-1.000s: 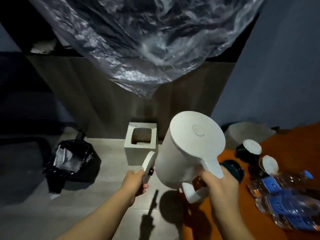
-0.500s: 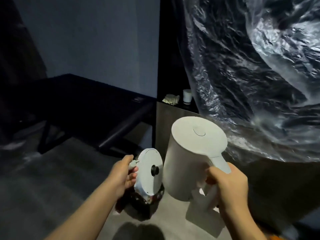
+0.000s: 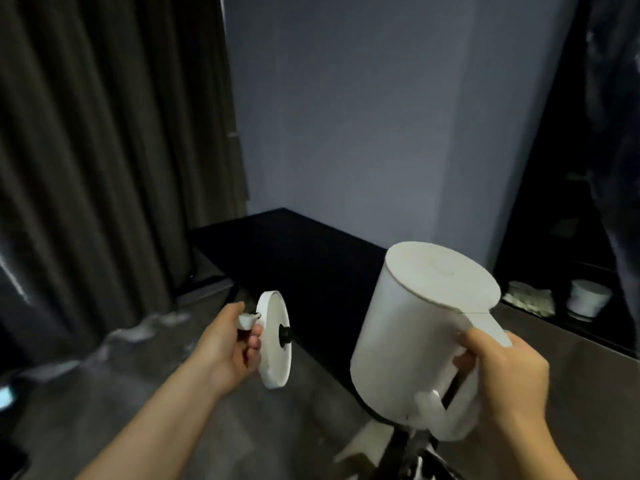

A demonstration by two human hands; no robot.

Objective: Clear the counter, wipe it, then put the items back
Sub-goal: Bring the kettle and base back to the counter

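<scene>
A person is holding a white cylindrical plastic electric kettle [image 3: 426,327] by its handle in the right hand [image 3: 502,379], while the left hand [image 3: 225,348] is gripping the round white plastic kettle base [image 3: 275,341] on edge. Both are hanging in mid-air before a long dark table [image 3: 294,244] (no cloth is showing), suggesting clearing is under way, wiping and returning yet to come.

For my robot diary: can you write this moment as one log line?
left hand: holds kettle base | right hand: grips kettle by handle | both: held in air
</scene>
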